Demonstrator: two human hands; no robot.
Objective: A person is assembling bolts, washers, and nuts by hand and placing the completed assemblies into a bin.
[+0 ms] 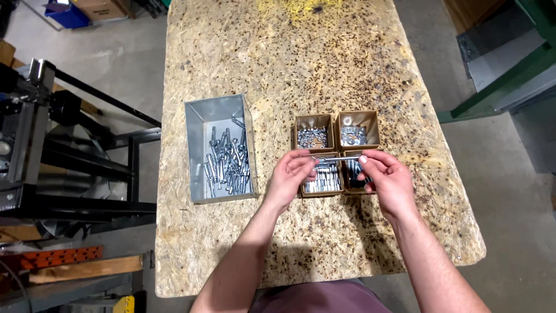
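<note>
Both my hands hold one long silver bolt (337, 157) level above four small brown cardboard boxes. My left hand (291, 177) pinches its left end and my right hand (386, 178) pinches its right end. Under the bolt, the near left box (322, 179) holds silver rods laid side by side. The near right box (351, 173) is mostly hidden by my right hand. The far left box (313, 133) holds small nuts, and the far right box (357, 130) holds washers.
A grey metal bin (219, 113) with several finished bolts lies left of the boxes on the chipboard table (301, 58). A black metal frame (69, 156) stands beside the table's left edge. Green metal framing (509, 75) is at the right.
</note>
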